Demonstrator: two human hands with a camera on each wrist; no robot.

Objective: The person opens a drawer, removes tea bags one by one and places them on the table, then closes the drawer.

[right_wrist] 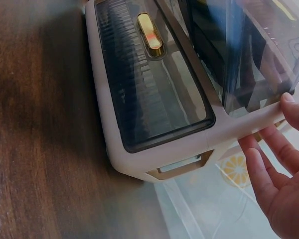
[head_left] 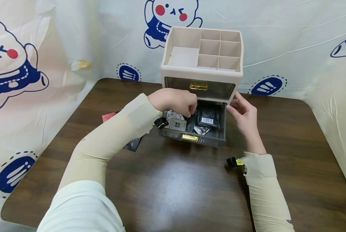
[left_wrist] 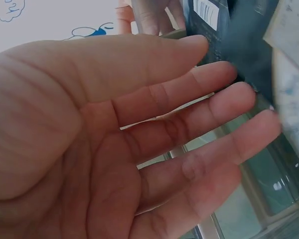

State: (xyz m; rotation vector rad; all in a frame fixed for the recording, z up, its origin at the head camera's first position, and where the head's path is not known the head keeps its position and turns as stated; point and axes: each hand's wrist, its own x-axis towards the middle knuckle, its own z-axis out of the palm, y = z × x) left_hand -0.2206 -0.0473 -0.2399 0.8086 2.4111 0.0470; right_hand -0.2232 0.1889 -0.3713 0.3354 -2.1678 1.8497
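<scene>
A cream desktop drawer organizer (head_left: 202, 72) stands at the back of the table, its middle drawer (head_left: 210, 140) pulled out. My left hand (head_left: 176, 100) reaches over that drawer. In the left wrist view its fingers are extended, slightly bent, with fingertips close to a dark packet (left_wrist: 239, 40). Inside the drawer lie a black packet with a barcode label (head_left: 209, 117), a small grey printed packet (head_left: 177, 124) and a silvery piece (head_left: 202, 130). My right hand (head_left: 246, 114) holds the organizer's right side edge, thumb at the front frame and fingers along the side wall.
Above the open drawer is a shut tinted drawer with a gold handle (head_left: 198, 86). The organizer's top has divided compartments (head_left: 219, 46). Left of it, partly under my left forearm, lie a red packet (head_left: 107, 117) and a dark packet (head_left: 132, 145). A printed curtain (head_left: 292, 48) hangs behind.
</scene>
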